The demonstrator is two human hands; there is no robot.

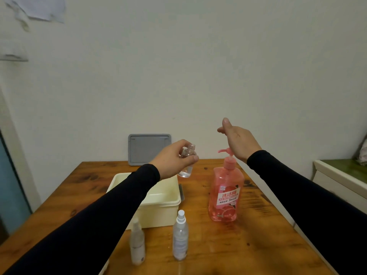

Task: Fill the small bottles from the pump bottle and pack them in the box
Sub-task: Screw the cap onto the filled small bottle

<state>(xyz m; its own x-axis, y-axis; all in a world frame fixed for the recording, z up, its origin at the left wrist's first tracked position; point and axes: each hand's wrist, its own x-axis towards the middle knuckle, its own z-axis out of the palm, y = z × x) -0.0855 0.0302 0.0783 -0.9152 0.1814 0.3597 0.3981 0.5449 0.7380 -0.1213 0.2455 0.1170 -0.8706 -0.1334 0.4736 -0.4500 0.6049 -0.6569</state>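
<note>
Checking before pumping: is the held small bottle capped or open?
Open: the small bottle in the left hand shows a bare threaded neck, no cap.

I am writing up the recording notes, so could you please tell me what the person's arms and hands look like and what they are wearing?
Both arms are covered by long, close-fitting black sleeves that end at the wrists, plain, with no visible markings. The left hand and the right hand are bare: no gloves, and no rings, watch or bracelet show from this view.
</note>
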